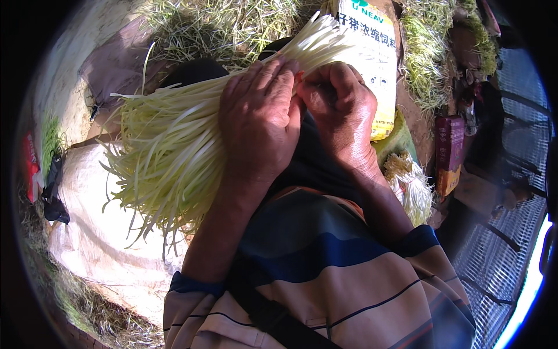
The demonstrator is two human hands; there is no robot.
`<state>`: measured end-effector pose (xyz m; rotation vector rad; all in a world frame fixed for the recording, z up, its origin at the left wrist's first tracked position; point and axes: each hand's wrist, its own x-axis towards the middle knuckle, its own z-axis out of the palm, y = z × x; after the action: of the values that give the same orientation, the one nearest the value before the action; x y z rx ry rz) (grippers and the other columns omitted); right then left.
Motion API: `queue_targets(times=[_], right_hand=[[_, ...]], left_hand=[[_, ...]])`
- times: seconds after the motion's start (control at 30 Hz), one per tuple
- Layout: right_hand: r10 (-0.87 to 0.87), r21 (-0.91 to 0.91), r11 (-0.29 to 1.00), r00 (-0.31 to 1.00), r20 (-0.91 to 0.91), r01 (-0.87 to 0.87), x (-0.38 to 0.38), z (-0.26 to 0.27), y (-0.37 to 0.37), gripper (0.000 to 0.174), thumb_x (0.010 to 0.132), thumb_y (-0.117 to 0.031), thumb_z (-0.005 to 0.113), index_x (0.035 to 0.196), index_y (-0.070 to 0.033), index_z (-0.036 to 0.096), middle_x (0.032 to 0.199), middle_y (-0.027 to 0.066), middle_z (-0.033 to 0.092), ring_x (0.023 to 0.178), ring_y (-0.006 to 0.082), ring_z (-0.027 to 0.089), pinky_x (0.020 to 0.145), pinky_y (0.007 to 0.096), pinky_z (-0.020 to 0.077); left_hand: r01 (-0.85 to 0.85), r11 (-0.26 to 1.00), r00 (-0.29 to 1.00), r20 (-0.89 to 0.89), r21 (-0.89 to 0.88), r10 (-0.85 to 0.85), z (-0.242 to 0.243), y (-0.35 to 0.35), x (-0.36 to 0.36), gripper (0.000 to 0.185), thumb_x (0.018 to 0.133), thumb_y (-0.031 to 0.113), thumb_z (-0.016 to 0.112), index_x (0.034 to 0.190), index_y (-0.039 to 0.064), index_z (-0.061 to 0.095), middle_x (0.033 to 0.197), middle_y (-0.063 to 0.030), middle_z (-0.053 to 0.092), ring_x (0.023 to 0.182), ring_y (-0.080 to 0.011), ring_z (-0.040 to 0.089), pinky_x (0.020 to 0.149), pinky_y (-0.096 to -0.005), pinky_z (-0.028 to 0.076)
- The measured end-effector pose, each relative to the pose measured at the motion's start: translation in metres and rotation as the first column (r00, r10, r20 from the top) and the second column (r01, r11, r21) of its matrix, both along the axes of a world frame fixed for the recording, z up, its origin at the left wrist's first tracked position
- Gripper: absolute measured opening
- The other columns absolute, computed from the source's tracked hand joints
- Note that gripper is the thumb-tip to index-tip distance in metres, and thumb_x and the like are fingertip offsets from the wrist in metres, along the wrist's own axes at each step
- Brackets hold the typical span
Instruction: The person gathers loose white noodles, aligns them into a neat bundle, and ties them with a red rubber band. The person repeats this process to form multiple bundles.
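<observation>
A large bundle of pale yellow-green leafy stalks, which look like blanched chives, lies across my lap, its white stem ends towards the upper right and its leaf tips fanned out at the left. My left hand presses flat on the bundle, fingers together. Beside it, at the stems, my right hand is curled with thumb and fingers pinched on a thin red tie. Part of the tie runs over the stems; the rest is hidden by my hands.
A printed feed sack lies beyond my right hand. Right of my forearm is a tied bundle of white stems, near a purple box. Loose leaves cover the ground ahead. A pale woven sack lies at the left.
</observation>
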<state>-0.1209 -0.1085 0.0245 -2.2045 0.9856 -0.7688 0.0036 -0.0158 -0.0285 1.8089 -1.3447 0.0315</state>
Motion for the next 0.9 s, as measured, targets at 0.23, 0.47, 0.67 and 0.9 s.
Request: queue_targets(times=[0.23, 0.47, 0.67, 0.9], right_hand=[[-0.031, 0.011, 0.999, 0.999, -0.009, 0.031, 0.0011, -0.0025, 0.0034, 0.017, 0.094, -0.009, 0.086, 0.104, -0.003, 0.074, 0.101, 0.0188, 0.074, 0.092, 0.0409, 0.076, 0.081, 0.0481, 0.0625], [-0.009, -0.025, 1.000, 0.999, -0.038, 0.008, -0.0006, -0.0025, 0.0037, 0.017, 0.096, -0.008, 0.085, 0.109, 0.000, 0.078, 0.103, 0.0155, 0.078, 0.095, 0.0312, 0.077, 0.088, 0.0413, 0.0628], [0.017, 0.002, 1.000, 0.999, 0.042, -0.017, -0.0023, -0.0069, 0.0035, 0.019, 0.094, -0.011, 0.087, 0.109, -0.006, 0.077, 0.102, 0.0168, 0.074, 0.090, 0.0386, 0.077, 0.079, 0.0466, 0.0638], [0.000, 0.024, 1.000, 1.000, -0.019, 0.000, -0.0034, -0.0045, 0.0017, 0.021, 0.095, -0.014, 0.085, 0.113, -0.008, 0.075, 0.103, 0.0170, 0.074, 0.090, 0.0405, 0.079, 0.079, 0.0478, 0.0652]], left_hand=[[0.013, 0.999, 1.000, 0.003, -0.032, -0.013, 0.0015, -0.0002, 0.0036, 0.045, 0.092, 0.015, 0.084, 0.136, 0.004, 0.080, 0.142, -0.0156, 0.079, 0.135, -0.0372, 0.073, 0.120, -0.0526, 0.051], [0.005, 0.999, 1.000, -0.009, -0.053, -0.005, 0.0003, -0.0054, 0.0054, 0.044, 0.090, 0.015, 0.085, 0.133, 0.005, 0.081, 0.139, -0.0134, 0.081, 0.131, -0.0335, 0.075, 0.119, -0.0512, 0.052], [0.009, 0.997, 1.000, -0.011, -0.083, -0.010, -0.0035, -0.0043, 0.0065, 0.041, 0.090, 0.011, 0.084, 0.130, 0.005, 0.082, 0.135, -0.0121, 0.083, 0.129, -0.0320, 0.077, 0.116, -0.0497, 0.054], [0.029, 0.995, 1.000, 0.012, -0.098, -0.028, -0.0015, -0.0046, 0.0062, 0.044, 0.086, 0.006, 0.086, 0.130, 0.003, 0.081, 0.136, -0.0130, 0.083, 0.128, -0.0327, 0.077, 0.113, -0.0502, 0.056]])
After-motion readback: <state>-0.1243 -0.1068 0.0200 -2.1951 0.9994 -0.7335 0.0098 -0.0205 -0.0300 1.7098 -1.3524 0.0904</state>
